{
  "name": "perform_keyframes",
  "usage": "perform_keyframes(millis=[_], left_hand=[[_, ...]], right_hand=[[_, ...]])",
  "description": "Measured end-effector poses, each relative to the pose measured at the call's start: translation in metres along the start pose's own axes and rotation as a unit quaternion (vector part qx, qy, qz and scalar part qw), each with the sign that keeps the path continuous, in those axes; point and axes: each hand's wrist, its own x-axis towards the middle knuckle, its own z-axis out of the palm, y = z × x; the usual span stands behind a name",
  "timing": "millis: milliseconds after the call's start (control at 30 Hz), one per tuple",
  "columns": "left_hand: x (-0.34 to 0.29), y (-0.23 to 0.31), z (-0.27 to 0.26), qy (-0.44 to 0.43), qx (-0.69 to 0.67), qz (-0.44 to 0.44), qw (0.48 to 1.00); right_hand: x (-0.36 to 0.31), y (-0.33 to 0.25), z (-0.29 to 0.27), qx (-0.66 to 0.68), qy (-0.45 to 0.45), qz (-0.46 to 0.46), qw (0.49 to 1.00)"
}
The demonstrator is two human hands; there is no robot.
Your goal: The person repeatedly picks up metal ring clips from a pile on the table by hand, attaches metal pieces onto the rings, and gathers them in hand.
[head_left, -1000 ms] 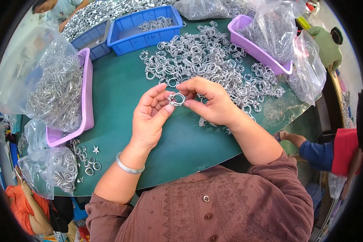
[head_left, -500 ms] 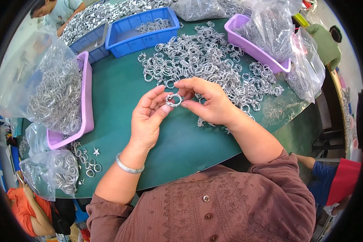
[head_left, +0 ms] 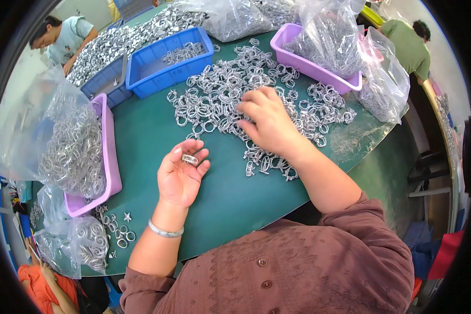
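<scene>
My left hand (head_left: 179,177) is turned palm up with its fingers curled. A silver-coloured metal ring (head_left: 190,159) lies against those fingers, held in the hand. My right hand (head_left: 269,119) reaches over a spread pile of silver metal rings (head_left: 220,86). Its thumb and fingers are apart, and no ring shows between them. The fingertips are at the pile, but whether they touch it I cannot tell. A pale bangle (head_left: 166,228) circles my left wrist.
A purple basket (head_left: 112,152) stands at left with a bag of rings; another purple basket (head_left: 319,73) sits back right. At the back is a blue bin (head_left: 167,70). A few loose rings (head_left: 122,243) lie near left. Co-workers are at both sides.
My hands have parted. The ring that both held stays in my left hand, which has turned palm up and lowered. My right hand has moved right, over the pile.
</scene>
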Motion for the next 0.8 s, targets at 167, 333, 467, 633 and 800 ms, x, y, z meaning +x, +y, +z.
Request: perform_keyframes(millis=[167,333,467,633,800], left_hand=[[0.001,-0.005,0.007,0.030,0.061,-0.006,0.998],[-0.005,-0.002,-0.001,0.009,0.106,0.018,0.994],[-0.006,-0.008,0.009,0.021,0.163,0.030,0.986],[-0.015,-0.012,0.040,0.030,0.195,-0.013,0.980],[-0.014,-0.007,0.034,-0.002,0.212,-0.019,0.977]], right_hand=[[-0.004,0.004,-0.006,-0.005,0.004,-0.014,1.000],[0.000,-0.002,0.012,-0.037,0.048,0.001,0.998],[-0.003,-0.005,0.004,-0.062,0.046,0.027,0.997],[-0.006,-0.009,-0.001,-0.085,0.043,0.029,0.995],[-0.009,-0.010,-0.004,-0.094,0.029,0.035,0.995]])
